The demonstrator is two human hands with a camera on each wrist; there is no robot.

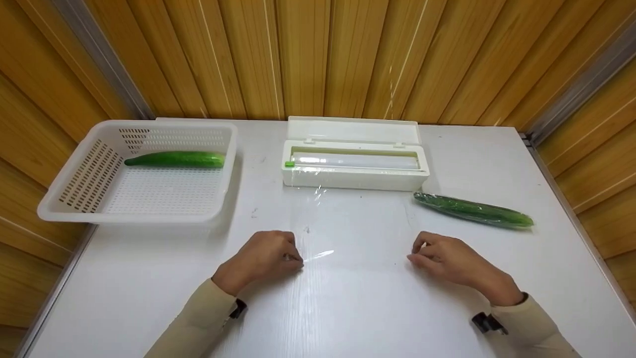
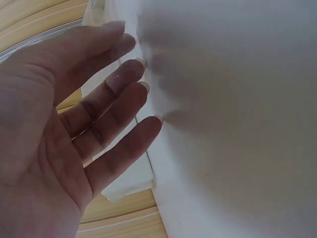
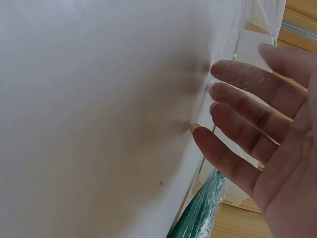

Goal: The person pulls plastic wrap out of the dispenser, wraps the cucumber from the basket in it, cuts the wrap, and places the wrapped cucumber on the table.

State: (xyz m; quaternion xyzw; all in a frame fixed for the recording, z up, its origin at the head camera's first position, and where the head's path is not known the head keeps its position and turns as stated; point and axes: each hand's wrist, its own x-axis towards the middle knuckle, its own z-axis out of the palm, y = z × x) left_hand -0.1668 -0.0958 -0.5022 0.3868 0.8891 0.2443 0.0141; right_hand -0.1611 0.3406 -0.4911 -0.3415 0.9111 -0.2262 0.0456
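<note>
Tabletop (image 1: pixel 348 323); film (image 1: pixel 324 254) between 2 hands (image 1: pixel 268 256) (image 1: pixel 449 259), headcam only

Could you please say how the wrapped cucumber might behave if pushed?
The wrapped cucumber would probably roll sideways, being long and rounded. Its glossy film might feel slippery, and its nearly straight shape suggests it would stay stiff.

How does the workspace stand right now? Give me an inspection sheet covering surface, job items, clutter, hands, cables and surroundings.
Surface: white table, small dark marks.
Job's things: clear film reaching from the open white dispenser toward the hands; film-wrapped cucumber off the dispenser's right front corner; second cucumber, seemingly unwrapped, in the white basket.
Clutter: nothing seen.
Hands: left hand appears to pinch the film; right hand is at the film, grip unclear.
Cables: nothing seen.
Surroundings: wood-look panelled walls, metal trim.
</note>
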